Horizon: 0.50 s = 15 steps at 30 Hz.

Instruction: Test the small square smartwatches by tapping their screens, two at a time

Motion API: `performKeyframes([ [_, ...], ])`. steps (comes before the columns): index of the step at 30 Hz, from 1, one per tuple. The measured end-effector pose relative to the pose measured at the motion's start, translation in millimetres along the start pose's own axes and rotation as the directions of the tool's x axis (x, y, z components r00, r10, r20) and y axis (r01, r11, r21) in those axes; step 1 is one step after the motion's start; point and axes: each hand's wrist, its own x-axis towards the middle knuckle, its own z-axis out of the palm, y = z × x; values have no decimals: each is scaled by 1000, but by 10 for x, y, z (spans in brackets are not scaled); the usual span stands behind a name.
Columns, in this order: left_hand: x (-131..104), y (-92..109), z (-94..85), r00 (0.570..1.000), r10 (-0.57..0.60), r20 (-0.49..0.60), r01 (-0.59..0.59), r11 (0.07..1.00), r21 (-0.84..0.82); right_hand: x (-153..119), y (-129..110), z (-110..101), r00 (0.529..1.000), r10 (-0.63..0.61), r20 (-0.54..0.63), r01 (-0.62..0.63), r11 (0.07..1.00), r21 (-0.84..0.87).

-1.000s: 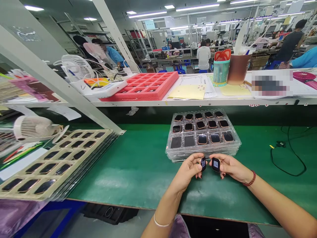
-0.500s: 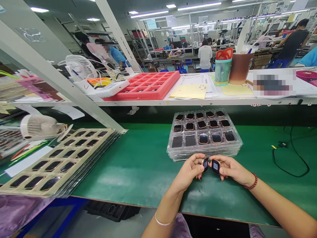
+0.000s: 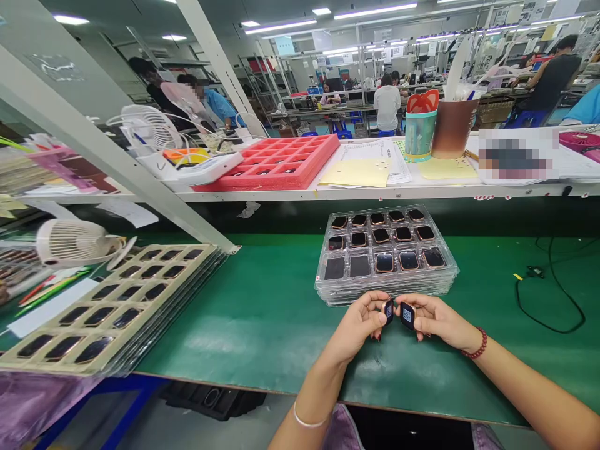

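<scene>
Two square smartwatch bodies with black faces are held up just in front of a clear plastic tray stack [image 3: 389, 289]. My left hand [image 3: 363, 320] pinches one smartwatch body [image 3: 389, 310], turned partly edge-on. Between the thumb and fingers of my right hand [image 3: 435, 317] is the other smartwatch body [image 3: 407, 315]. Both show a lit white code on the screen. In the top tray, rows of similar watch bodies [image 3: 385, 262] lie in the pockets; the two front-left pockets [image 3: 359, 266] hold none.
Cream trays [image 3: 94, 306] of watch bodies are stacked at the left, with a white fan [image 3: 70, 242] behind. A shelf [image 3: 281, 195] spans the back, bearing a red foam tray [image 3: 276, 164], papers and cups. A black cable [image 3: 553, 328] lies on the right of the green mat [image 3: 225, 319].
The hands and both watch bodies keep almost the same pose. The view has shifted very slightly; nothing was picked up or let go.
</scene>
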Motion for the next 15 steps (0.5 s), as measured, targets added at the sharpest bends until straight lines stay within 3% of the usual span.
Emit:
performKeyframes([
  [5, 4, -18, 4, 1000, -8, -14, 9, 999, 38, -8, -7, -13, 998, 43, -35, -44, 998, -34],
  [10, 6, -9, 35, 997, 0, -75, 11, 990, 142, 4, 25, -22, 976, 152, -158, -164, 984, -67],
  [15, 7, -2, 82, 997, 2, -79, 12, 984, 180, 11, 85, 20, 979, 129, -158, -154, 975, -160],
])
